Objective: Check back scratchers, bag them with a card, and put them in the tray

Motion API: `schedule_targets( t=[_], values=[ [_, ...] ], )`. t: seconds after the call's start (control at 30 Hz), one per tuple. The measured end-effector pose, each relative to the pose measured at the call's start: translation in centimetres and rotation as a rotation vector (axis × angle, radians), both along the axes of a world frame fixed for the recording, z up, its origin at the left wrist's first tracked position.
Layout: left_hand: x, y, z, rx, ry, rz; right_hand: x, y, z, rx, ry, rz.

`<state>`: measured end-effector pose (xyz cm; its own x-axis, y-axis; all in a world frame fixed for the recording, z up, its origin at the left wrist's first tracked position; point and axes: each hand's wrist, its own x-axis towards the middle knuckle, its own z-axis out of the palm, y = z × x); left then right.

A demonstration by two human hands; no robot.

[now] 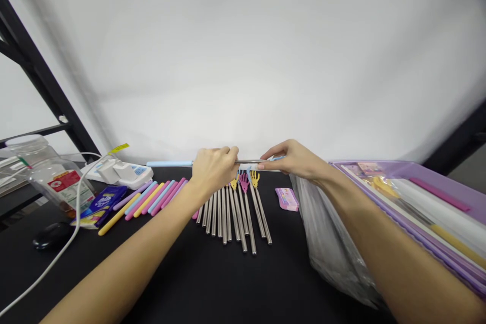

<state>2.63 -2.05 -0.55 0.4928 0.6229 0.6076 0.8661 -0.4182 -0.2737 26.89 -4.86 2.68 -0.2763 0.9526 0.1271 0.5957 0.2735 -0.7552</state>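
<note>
Level above the desk is a back scratcher with a light blue handle (170, 164) and a thin metal rod. My left hand (213, 166) is wrapped round it where handle and rod meet. My right hand (294, 159) pinches its other end, where a bit of blue shows; the fingers partly hide the head. Below my hands, several metal rods (243, 225) lie fanned out, some with yellow, purple or blue hand-shaped heads (243, 182). Left of them is a row of loose handles (154, 197) in yellow, blue, pink and purple. Small pink cards (286, 198) lie to the right.
On the right stands a purple bin (379, 163) with wrapped things inside, a clear plastic bag (326, 243) beside it. At left are a power strip (132, 174), a jar (56, 177), a blue packet (104, 200), a mouse (53, 235) and a white cable (78, 207). A white wall rises behind.
</note>
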Motion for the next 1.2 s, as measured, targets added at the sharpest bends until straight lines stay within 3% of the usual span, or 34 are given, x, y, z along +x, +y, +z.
schedule_targets(
  t=[0.17,0.23,0.47,0.6,0.77,0.9,1.07,1.13,1.2],
  values=[
    [-3.7,1.7,0.8,0.065,-0.095,0.220,3.9,0.0,0.2,-0.011,-0.027,-0.162],
    [-4.7,2.1,0.9,0.094,-0.111,0.244,4.8,-0.1,0.3,-0.005,-0.046,-0.198],
    [0.0,-0.3,0.6,0.107,0.007,-0.055,1.2,-0.8,0.6,0.026,-0.011,-0.117],
    [-0.6,0.6,0.8,0.099,0.004,-0.023,2.5,-0.5,0.3,-0.018,0.032,-0.132],
    [-2.1,2.0,0.4,0.062,-0.032,0.033,5.2,0.1,0.1,0.005,-0.079,-0.179],
    [-0.2,1.0,-0.1,0.046,-0.042,0.016,3.5,0.1,-0.1,0.006,-0.086,-0.176],
    [2.6,-0.9,-0.7,0.049,0.023,-0.166,-0.5,0.0,-0.6,0.022,-0.045,0.011],
    [2.2,-0.7,-0.6,0.059,0.047,-0.182,-0.1,0.2,-0.6,0.025,-0.032,-0.025],
    [0.9,0.1,-0.3,0.057,0.047,-0.098,1.5,0.3,-0.6,0.013,-0.033,-0.105]
  ],
)
